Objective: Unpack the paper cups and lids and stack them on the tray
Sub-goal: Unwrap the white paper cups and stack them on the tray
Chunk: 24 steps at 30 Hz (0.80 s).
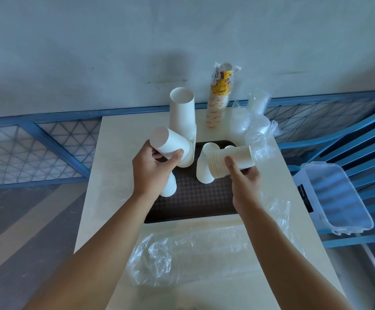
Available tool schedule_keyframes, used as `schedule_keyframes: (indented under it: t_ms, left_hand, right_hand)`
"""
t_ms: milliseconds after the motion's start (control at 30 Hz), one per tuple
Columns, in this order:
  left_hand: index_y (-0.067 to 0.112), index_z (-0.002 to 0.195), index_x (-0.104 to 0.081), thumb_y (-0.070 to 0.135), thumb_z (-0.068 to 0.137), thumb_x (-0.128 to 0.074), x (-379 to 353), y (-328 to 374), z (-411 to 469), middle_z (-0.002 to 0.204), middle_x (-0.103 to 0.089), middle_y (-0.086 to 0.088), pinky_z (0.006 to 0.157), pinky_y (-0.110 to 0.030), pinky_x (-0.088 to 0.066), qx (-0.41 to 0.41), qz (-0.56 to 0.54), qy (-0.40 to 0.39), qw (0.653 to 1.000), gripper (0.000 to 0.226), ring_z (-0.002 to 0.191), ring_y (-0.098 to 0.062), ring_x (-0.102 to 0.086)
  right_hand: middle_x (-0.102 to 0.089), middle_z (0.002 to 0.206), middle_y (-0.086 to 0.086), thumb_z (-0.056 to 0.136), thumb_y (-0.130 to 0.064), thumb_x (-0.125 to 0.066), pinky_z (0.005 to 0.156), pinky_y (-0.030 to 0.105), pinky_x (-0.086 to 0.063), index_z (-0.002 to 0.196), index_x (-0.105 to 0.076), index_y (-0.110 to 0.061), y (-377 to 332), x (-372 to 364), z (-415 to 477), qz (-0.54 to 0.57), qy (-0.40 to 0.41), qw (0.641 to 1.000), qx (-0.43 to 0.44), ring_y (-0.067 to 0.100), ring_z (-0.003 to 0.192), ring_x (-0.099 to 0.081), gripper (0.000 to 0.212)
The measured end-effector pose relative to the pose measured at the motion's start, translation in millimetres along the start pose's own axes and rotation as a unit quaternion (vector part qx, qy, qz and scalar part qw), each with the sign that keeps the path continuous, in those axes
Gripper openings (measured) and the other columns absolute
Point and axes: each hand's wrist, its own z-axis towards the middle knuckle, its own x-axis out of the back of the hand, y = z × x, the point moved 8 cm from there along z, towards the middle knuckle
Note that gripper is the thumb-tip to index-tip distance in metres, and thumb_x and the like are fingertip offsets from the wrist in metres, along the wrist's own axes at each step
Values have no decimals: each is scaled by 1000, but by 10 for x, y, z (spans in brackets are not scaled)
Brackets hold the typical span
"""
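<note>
L hand (pixel 150 168) is curled round a short stack of white cups (pixel 171 145), thumb on the near side and fingers behind. The stack is tipped on its side w/ the closed base aimed up and away from the tray (pixel 193 198), hanging over the tray's far-left corner. R hand (pixel 244 177) grips a second white stack (pixel 231 158) the same way, lying roughly level above the tray's far-right part, rims toward the tray's middle. A lone-looking white cup (pixel 204 168) sits right against those rims; can't tell if it stands on the tray or belongs to the held stack.

Tray is dark brown w/ a textured mat, lying mid-table (pixel 115 157). At its far-left edge a tall white stack (pixel 182 115) stands upright, rims down. Another white stack (pixel 169 186) is on the tray's left side, mostly hidden behind the L wrist.

Beyond the tray's far edge: a printed yellow cup stack (pixel 220 101), upright in its plastic sleeve, and beside it, off the far-right corner, bagged clear lids (pixel 249 121). On the near side of the tray, empty crumpled plastic wrap (pixel 182 249) lies on the table. Well off to the tray's right, a clear plastic box (pixel 336 195) rests on a blue chair (pixel 361 135).
</note>
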Motion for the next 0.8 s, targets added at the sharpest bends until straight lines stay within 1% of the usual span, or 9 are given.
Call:
schedule_keyframes:
  t_ms: [100, 167, 233, 300, 400, 500, 567, 667, 800]
  left_hand:
    - [18, 104, -70, 30, 77, -93, -181, 118, -14, 99, -77, 14, 82, -27, -61, -15, 7, -3, 1000, 37, 92, -3, -74]
    - [17, 105, -71, 30, 77, -94, -300, 172, -10, 100, -78, 11, 83, -30, -62, -22, 11, -6, 1000, 39, 92, -6, -74]
    - [18, 106, -70, 34, 76, -93, -416, 237, 1, 101, -77, 10, 82, -32, -62, -34, 24, -10, 999, 41, 93, -9, -74]
    - [19, 108, -70, 36, 77, -92, -531, 314, 12, 102, -76, 11, 81, -27, -59, -49, 42, -17, 998, 42, 93, -9, -73]
    - [20, 109, -70, 36, 77, -92, -718, 385, 46, 101, -75, 11, 74, -9, -49, -67, 75, -29, 994, 42, 91, -6, -69]
    - [20, 114, -70, 38, 78, -91, -923, 344, 81, 105, -75, 12, 75, -4, -45, -73, 100, -57, 991, 46, 94, -7, -68]
    - [20, 117, -69, 40, 79, -90, -1044, 259, 80, 109, -74, 11, 76, -9, -47, -65, 122, -79, 987, 48, 95, -8, -67]
    - [20, 114, -68, 39, 79, -91, -1192, 91, 56, 107, -73, 9, 76, -21, -49, -35, 148, -101, 983, 46, 95, -11, -65]
    - [18, 111, -66, 38, 79, -91, -1332, -137, -6, 106, -71, 5, 80, -32, -52, -5, 185, -119, 976, 45, 97, -17, -65]
  right_hand:
    - [-78, 108, 6, 92, -19, -79, 101, 47, -57, 118, -72, -9, 6, 168, 48, 36, 1, 999, -20, 22, 109, -73, 28]
    - [-78, 110, 5, 92, -22, -80, 105, 50, -54, 116, -73, -14, 18, 307, 92, 42, 8, 999, -29, 22, 112, -73, 26]
    - [-77, 113, 7, 89, -29, -82, 106, 51, -53, 117, -73, -17, 14, 428, 143, 38, 8, 999, -28, 23, 114, -72, 33]
    - [-76, 116, 10, 89, -30, -82, 103, 48, -55, 121, -72, -14, 10, 544, 202, 42, 10, 999, -30, 25, 115, -72, 38]
    - [-75, 118, 14, 92, -25, -79, 99, 42, -57, 125, -69, -9, -24, 678, 291, 48, 7, 998, -26, 27, 116, -71, 38]
    - [-76, 114, 11, 93, -21, -77, 100, 42, -57, 124, -69, -8, -55, 778, 377, 57, 9, 998, -28, 25, 114, -72, 34]
    - [-77, 109, 10, 93, -21, -76, 103, 44, -56, 119, -71, -9, -74, 830, 430, 54, 12, 998, -27, 24, 112, -73, 29]
    - [-78, 106, 7, 93, -24, -77, 105, 48, -54, 113, -74, -13, -86, 882, 506, 41, 8, 999, -24, 23, 109, -73, 23]
    - [-78, 105, 7, 93, -24, -77, 107, 51, -53, 113, -74, -14, -105, 901, 612, 43, 0, 999, -27, 23, 109, -73, 22]
